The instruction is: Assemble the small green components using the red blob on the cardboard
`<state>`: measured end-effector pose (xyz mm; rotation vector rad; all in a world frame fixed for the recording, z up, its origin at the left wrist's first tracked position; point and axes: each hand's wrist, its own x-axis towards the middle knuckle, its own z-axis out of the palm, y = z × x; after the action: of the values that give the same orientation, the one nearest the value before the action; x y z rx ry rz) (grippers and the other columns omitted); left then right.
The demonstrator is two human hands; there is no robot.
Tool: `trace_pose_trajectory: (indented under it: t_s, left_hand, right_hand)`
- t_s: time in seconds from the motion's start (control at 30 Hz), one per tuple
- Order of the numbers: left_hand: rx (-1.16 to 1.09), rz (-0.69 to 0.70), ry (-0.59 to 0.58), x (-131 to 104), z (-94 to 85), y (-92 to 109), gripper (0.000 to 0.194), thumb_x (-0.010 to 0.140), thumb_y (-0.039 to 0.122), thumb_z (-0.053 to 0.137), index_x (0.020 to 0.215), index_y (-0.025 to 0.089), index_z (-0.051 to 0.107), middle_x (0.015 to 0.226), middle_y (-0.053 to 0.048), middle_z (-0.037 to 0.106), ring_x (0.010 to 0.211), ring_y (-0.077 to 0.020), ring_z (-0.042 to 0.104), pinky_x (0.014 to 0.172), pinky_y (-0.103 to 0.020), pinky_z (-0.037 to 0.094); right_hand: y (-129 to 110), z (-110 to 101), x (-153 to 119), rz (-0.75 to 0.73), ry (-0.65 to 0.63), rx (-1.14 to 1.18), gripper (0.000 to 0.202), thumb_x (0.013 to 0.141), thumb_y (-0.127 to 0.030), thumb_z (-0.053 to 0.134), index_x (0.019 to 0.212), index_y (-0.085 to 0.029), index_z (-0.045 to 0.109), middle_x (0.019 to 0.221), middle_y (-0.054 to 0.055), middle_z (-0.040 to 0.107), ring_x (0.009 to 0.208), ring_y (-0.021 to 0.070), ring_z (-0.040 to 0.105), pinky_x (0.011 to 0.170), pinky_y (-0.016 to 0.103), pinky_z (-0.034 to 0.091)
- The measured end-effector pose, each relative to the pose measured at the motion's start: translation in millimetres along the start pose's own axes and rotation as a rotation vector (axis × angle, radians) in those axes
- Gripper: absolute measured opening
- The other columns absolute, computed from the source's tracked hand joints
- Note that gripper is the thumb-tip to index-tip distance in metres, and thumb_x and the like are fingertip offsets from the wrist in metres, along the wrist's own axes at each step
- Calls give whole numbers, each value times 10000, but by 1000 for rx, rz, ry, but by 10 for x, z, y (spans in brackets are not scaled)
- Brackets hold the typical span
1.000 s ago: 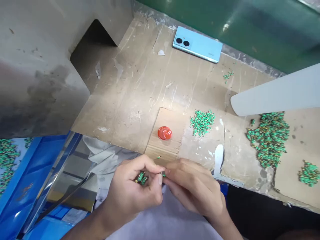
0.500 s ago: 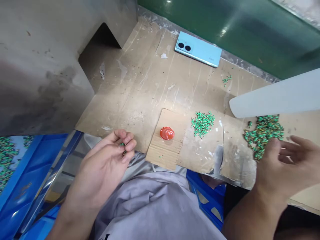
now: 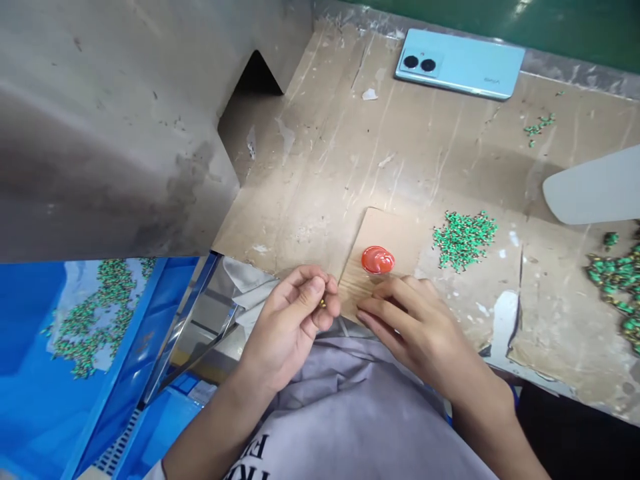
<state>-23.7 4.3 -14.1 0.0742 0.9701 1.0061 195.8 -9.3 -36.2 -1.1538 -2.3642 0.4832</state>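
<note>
The left hand [image 3: 293, 323] is raised at the front edge of the worktop [image 3: 310, 173], palm turned inward, its fingers curled and the thumb laid against them. Its grip is nearly closed, and a small gold-coloured bit [image 3: 323, 303] peeps out between the fingers; whatever else lies in that palm is hidden. The right hand [image 3: 425, 327] is just beside it, back upward, fingers bent and fingertips close together above the lower part of a cardboard piece [image 3: 383, 223]. That grip is mostly drawn in, though I cannot tell whether anything is pinched in it, since the knuckles cover the inside. The two hands are apart, with a narrow gap between them. On the cardboard piece, just beyond the right fingertips, sits a glossy red blob [image 3: 378, 260]. To the right of the cardboard lies a pile of tiny green parts [image 3: 465, 240], and a larger, darker heap [image 3: 620, 287] is cut off by the right edge of the view. A light-blue phone [image 3: 463, 63] lies near the back of the worktop, with a few green bits [image 3: 540, 125] scattered near it. At lower left, a blue tray [image 3: 30, 400] carries more green parts [image 3: 95, 320] on a pale sheet [image 3: 70, 283].
</note>
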Motion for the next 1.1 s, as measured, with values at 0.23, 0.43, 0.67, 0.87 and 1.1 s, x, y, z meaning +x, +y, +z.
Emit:
trace_pose_trajectory:
  t_s: [0.23,0.43,0.67,0.87,1.1]
  left_hand:
    - [-11,34,17,3,-1,29,133,878,170,964,874,110,846,846,-39,765,712,-81,701,612,-121,561]
    - [22,14,-48,-54,-33,53,184,852,3,821,962,137,881,980,-57,850,917,-150,847,844,-174,665]
    - [145,-6,-131,-58,-11,-8,89,1032,107,787,1037,152,864,1049,-75,901,979,-183,898,901,-206,691]
    - [277,-6,-263,-83,-32,-42,213,1076,301,807,1225,216,681,1013,-83,887,615,-146,788,471,-171,520]
    - [612,101,-217,-176,-15,-89,142,1107,291,746,1182,214,839,903,-26,804,660,-101,678,616,-185,550]
  right_hand:
    - [10,65,1,-40,30,-57,83,1132,-129,690,1056,-141,721,919,92,743,845,238,643,729,389,432]
    - [6,19,-64,38,111,98,90,1123,-110,658,1128,-199,664,1030,79,703,897,207,675,756,344,547]
    - [-95,-55,-98,211,296,522,251,1062,-36,652,1174,-261,674,925,18,741,775,176,741,673,309,619]
    - [-232,-27,-96,428,408,719,278,1041,-32,739,1171,-270,802,957,35,841,781,182,813,679,278,682]
    - [-279,-81,-30,560,349,914,93,1072,-203,814,1138,-267,798,959,19,872,756,174,861,705,244,730]
